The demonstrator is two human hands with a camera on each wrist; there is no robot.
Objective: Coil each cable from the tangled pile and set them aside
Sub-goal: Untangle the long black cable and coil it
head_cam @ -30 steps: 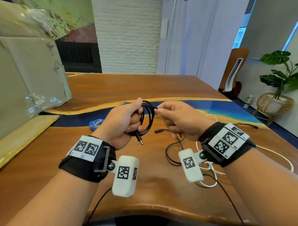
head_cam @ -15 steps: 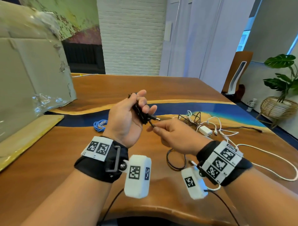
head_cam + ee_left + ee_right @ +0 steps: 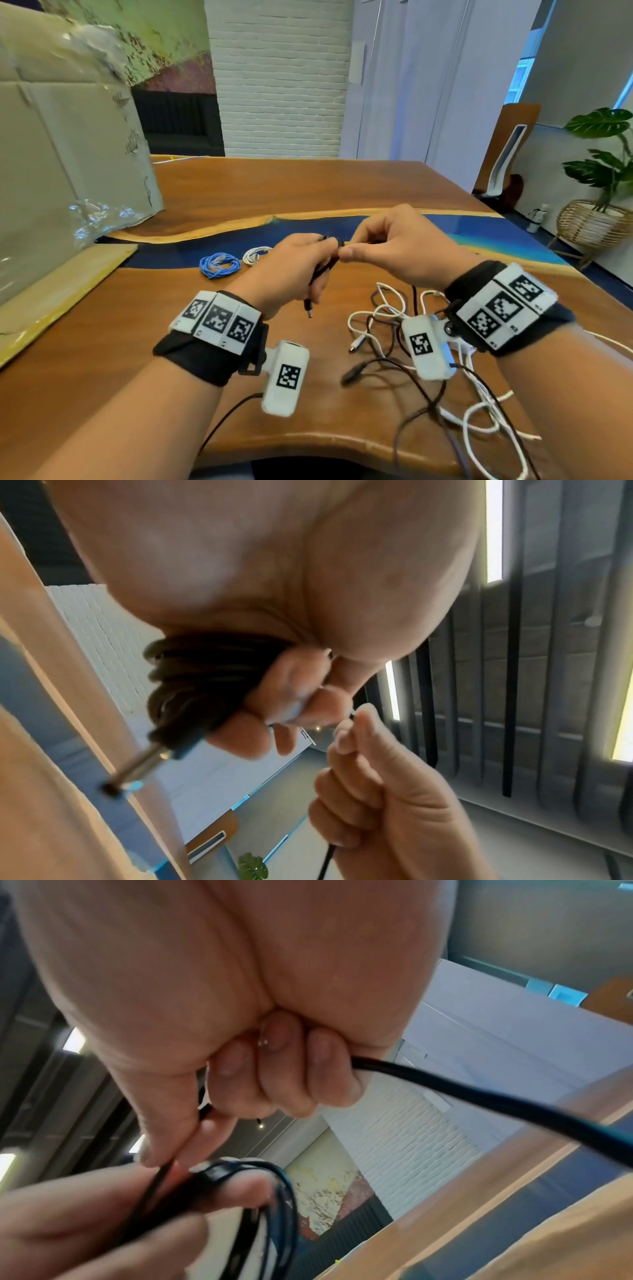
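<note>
Black cable bundle, long axis tilted, plug pointing down from the gripping left hand; right hand, earlier lower, now pinches its strand beside it.

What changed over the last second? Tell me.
The right hand dropped below the left hand to fetch slack, then rose back level, pinching the black cable. The open loops became a tight bundle, plug hanging down. The left hand keeps its grip; the blue coil stays put.
</note>
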